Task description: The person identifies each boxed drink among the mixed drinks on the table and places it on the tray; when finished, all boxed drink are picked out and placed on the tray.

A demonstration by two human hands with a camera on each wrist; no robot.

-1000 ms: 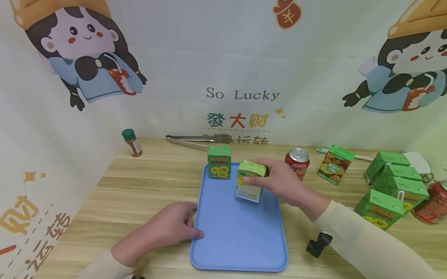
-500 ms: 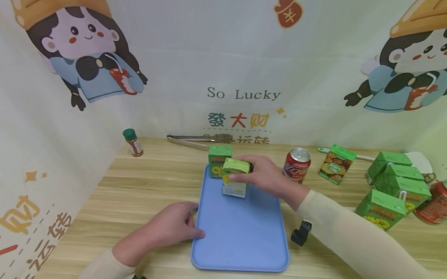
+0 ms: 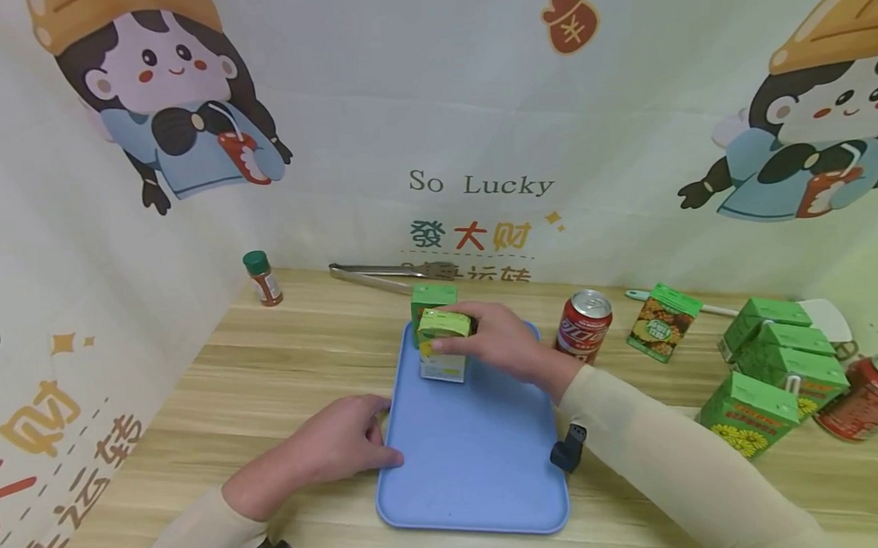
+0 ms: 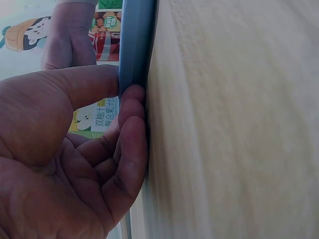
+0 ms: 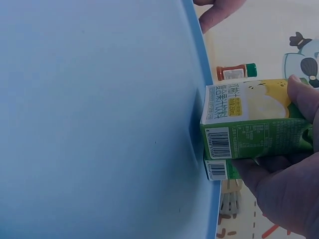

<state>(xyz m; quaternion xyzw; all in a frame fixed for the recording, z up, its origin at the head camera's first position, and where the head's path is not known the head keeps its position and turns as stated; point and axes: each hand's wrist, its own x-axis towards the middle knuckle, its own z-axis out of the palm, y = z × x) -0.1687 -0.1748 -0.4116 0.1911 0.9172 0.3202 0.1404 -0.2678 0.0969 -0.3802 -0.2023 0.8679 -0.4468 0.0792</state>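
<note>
My right hand (image 3: 499, 341) grips a green, yellow and white juice carton (image 3: 441, 367), thumb on the near face, fingers behind. The carton stands upright at the far left of the blue tray (image 3: 476, 460). Close behind it, and partly hidden by it, is a green drink carton (image 3: 434, 293) with yellow flowers. In the right wrist view the base of the juice carton (image 5: 244, 119) is right at the tray floor. My left hand (image 3: 339, 442) pinches the tray's left edge; in the left wrist view its thumb lies over the rim and its fingertips curl beneath.
Right of the tray stand a red soda can (image 3: 584, 325) and a brown-and-green carton (image 3: 663, 323). Several green cartons (image 3: 750, 412) and another red can (image 3: 867, 397) crowd the far right, near a white spatula (image 3: 824, 320). Tongs (image 3: 373, 273) and a spice jar (image 3: 264, 280) lie along the back.
My right hand has carried the juice carton leftward across the tray, up to the front of the green drink carton, and turned it more upright. My left hand stays on the tray edge.
</note>
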